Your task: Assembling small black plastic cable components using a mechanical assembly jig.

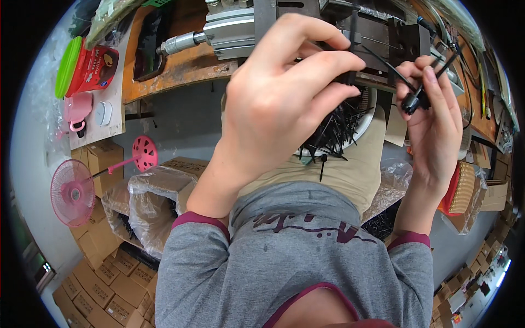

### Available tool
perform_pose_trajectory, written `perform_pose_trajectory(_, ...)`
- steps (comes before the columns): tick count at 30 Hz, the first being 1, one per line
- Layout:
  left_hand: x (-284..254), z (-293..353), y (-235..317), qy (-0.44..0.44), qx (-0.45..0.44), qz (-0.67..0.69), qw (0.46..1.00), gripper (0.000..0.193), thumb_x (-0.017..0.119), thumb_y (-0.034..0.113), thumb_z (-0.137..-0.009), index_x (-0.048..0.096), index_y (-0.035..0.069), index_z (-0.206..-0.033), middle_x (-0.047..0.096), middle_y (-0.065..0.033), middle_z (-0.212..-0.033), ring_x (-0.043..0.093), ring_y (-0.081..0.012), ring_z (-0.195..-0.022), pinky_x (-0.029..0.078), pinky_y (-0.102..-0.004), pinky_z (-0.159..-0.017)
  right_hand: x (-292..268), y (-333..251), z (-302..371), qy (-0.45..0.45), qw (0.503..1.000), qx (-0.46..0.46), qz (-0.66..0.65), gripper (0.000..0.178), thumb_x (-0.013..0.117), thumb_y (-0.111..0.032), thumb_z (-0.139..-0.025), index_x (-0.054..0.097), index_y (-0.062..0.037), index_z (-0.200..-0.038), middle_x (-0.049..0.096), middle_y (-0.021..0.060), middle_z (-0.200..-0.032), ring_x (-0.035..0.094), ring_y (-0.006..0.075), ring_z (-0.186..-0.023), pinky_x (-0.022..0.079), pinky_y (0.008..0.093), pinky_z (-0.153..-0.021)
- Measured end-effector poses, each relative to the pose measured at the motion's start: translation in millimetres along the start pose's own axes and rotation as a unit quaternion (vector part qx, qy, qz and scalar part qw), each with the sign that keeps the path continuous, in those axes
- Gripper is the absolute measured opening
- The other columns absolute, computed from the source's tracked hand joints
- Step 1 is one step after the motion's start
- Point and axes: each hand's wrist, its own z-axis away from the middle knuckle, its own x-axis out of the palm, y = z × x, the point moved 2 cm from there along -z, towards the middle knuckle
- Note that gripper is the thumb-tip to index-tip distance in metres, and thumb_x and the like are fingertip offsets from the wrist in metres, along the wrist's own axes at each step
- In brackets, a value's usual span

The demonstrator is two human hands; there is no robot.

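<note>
My left hand (284, 93) reaches across the front of a metal machine (232, 30). Its fingers are bent and its tips stand apart. A dark upright strip (354, 27) shows beside the index fingertip; whether the hand touches it is unclear. On the right, my right hand (435, 115) is raised with its fingers closed on a few black pins (414, 101), each a thin stem with a thick head. Their stems point up to both sides. Below my left hand, on my lap, a white tub (367, 123) holds a heap of similar black pins (333, 134), partly hidden by the hand.
A dark phone (152, 41) lies on the wooden bench (180, 76). At left are a red tub with green lid (93, 65), a pink cup (78, 108) and a pink fan (73, 192). Plastic-lined boxes (156, 202) flank my legs; cables (465, 65) hang at right.
</note>
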Motion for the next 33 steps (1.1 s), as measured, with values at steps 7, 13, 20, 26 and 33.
perform_pose_trajectory(7, 22.8, 21.3, -8.1, -0.107, 0.011, -0.212, 0.971, 0.025, 0.079, 0.009, -0.071, 0.072, 0.006, -0.095, 0.07, -0.0079, -0.117, 0.07, -0.0218, -0.08, 0.055, -0.0294, -0.071, -6.3, -3.4, 3.5, 0.033, 0.998, -0.048, 0.01, 0.028, 0.046, -0.016, -0.105, 0.051, 0.0039, -0.124, 0.065, 0.0183, -0.109, 0.065, 0.017, -0.085, 0.049, 0.0242, -0.066)
perform_pose_trajectory(13, 29.0, 9.2, -12.7, -0.122, 0.027, -0.249, 0.96, 0.025, 0.079, 0.013, -0.071, 0.071, 0.007, -0.093, 0.07, -0.0046, -0.117, 0.066, -0.0197, -0.065, 0.053, -0.0289, -0.062, -2.4, -1.7, 9.4, 0.064, 0.997, -0.041, 0.002, 0.028, 0.046, -0.017, -0.105, 0.051, 0.0034, -0.123, 0.065, 0.0175, -0.108, 0.065, 0.0163, -0.084, 0.049, 0.0246, -0.065)
perform_pose_trajectory(20, 26.3, 9.7, -13.5, -0.115, 0.007, -0.214, 0.97, 0.028, 0.081, 0.017, -0.07, 0.071, 0.007, -0.095, 0.071, -0.0053, -0.112, 0.067, -0.0196, -0.067, 0.052, -0.0284, -0.06, 0.7, 2.5, 12.2, 0.089, 0.995, -0.044, -0.017, 0.026, 0.047, -0.015, -0.104, 0.052, 0.003, -0.122, 0.065, 0.0163, -0.109, 0.064, 0.0146, -0.087, 0.051, 0.0242, -0.071)
perform_pose_trajectory(26, 24.1, 11.8, 15.5, -0.051, 0.089, -0.081, 0.991, 0.034, 0.081, 0.015, -0.07, 0.071, 0.008, -0.101, 0.071, -0.0069, -0.099, 0.07, -0.0211, -0.077, 0.055, -0.0291, -0.062, 21.0, 14.8, 12.2, 0.058, 0.998, -0.014, -0.009, 0.025, 0.049, -0.015, -0.104, 0.054, 0.0012, -0.122, 0.066, 0.0129, -0.11, 0.063, 0.0122, -0.09, 0.051, 0.0234, -0.074)
perform_pose_trajectory(33, 9.8, 6.2, 9.6, -0.031, 0.035, 0.034, 0.998, 0.028, 0.084, 0.007, -0.064, 0.075, 0.006, -0.09, 0.067, -0.0072, -0.09, 0.068, -0.0206, -0.078, 0.056, -0.0296, -0.063, 29.9, 8.6, 12.6, -0.054, 0.996, 0.065, -0.031, 0.039, 0.049, -0.012, -0.102, 0.048, 0.0083, -0.135, 0.065, 0.0138, -0.116, 0.059, 0.0094, -0.092, 0.048, 0.0234, -0.082)
